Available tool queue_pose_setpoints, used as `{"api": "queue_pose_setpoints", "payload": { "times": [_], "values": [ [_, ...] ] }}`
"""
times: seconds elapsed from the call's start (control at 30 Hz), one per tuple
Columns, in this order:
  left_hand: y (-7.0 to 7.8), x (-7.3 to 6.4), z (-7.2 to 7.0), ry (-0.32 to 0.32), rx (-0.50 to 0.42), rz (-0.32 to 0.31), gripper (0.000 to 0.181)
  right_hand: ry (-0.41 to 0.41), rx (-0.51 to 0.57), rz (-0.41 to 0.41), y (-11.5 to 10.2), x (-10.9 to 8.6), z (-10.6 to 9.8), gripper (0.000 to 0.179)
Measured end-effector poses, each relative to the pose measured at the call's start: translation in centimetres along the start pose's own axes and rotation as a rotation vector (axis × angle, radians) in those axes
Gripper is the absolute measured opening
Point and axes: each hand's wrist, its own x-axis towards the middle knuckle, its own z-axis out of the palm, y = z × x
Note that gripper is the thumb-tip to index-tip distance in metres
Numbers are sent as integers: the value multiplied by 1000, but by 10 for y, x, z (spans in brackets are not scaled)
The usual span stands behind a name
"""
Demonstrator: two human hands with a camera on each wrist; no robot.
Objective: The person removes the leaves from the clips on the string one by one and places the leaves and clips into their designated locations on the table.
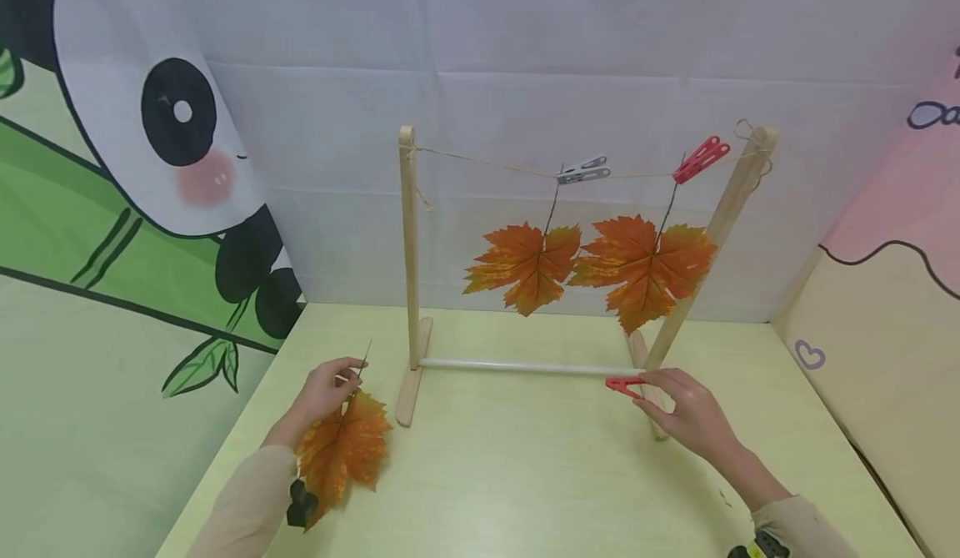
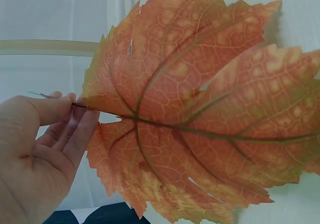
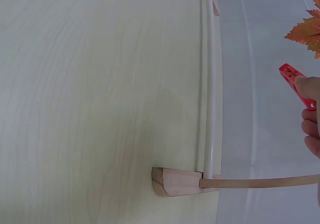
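My left hand (image 1: pixel 330 391) pinches the thin stem of an orange artificial maple leaf (image 1: pixel 347 449) left of the wooden stand. In the left wrist view the leaf (image 2: pixel 200 104) spreads wide beyond the fingertips, its stem between thumb and fingers. My right hand (image 1: pixel 693 412) holds a red clothespin (image 1: pixel 624 386) between thumb and fingers, near the stand's right foot. The right wrist view shows that clothespin (image 3: pixel 296 84) at its right edge, most of the hand cut off. Two more maple leaves (image 1: pixel 528 264) hang from the string (image 1: pixel 487 160), one by a grey clothespin (image 1: pixel 585 171), one by a red clothespin (image 1: pixel 701 160).
The stand has two upright wooden posts (image 1: pixel 409 249), flat wooden feet (image 1: pixel 411 395) and a white crossbar (image 1: pixel 525 367) low between them. It stands on a pale wood-grain table (image 1: pixel 510 475). A white cloth backdrop (image 1: pixel 337 124) rises behind, with painted panels at both sides.
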Motion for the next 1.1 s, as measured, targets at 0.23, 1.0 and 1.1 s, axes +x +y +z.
{"api": "queue_pose_setpoints", "payload": {
  "times": [0.23,1.0,1.1],
  "values": [
    [-3,1,2,17,-16,14,28,1,-6,-3,-2,-4,2,33],
    [-26,-3,26,94,-102,-72,31,-24,-14,78,-3,-27,15,41],
    [-31,-3,30,91,-98,-95,30,-36,-22,97,-4,-30,16,41]
  ]
}}
